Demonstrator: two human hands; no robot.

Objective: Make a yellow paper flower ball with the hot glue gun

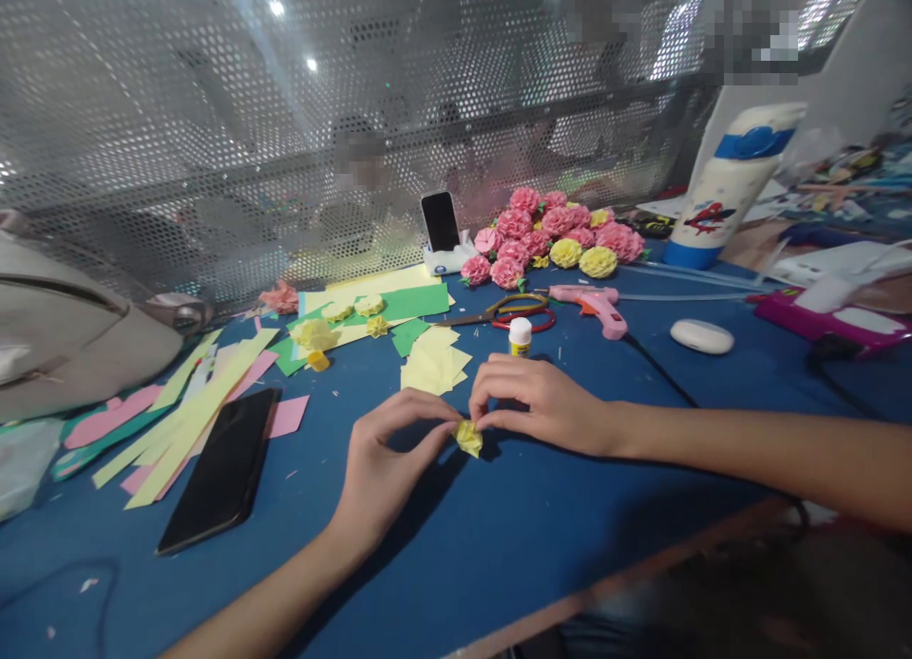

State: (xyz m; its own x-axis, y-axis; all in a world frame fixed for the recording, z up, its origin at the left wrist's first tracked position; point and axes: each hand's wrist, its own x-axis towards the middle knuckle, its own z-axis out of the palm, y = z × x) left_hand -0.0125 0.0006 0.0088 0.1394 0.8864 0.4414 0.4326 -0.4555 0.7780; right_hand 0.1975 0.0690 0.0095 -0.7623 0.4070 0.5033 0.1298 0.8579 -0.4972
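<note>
A small folded yellow paper flower (468, 439) is pinched between my two hands just above the blue table. My left hand (390, 460) grips its left side with thumb and forefinger. From the right, my right hand (538, 403) pinches its upper edge, the other fingers curled. Right behind my right hand stands a glue stick (520, 338) with a white cap. Cut yellow paper pieces (433, 360) lie beyond my left hand. Scissors (509, 312) rest farther back, beside a pink glue gun (591, 303) with its cord running right.
Pink and yellow paper flowers (556, 227) are heaped by a perforated metal screen (285, 146). A black phone (220, 474) and paper strips (203, 407) lie left, near a bag (78, 327). On the right are a bottle (733, 189), a white case (702, 336) and a magenta power strip (830, 319).
</note>
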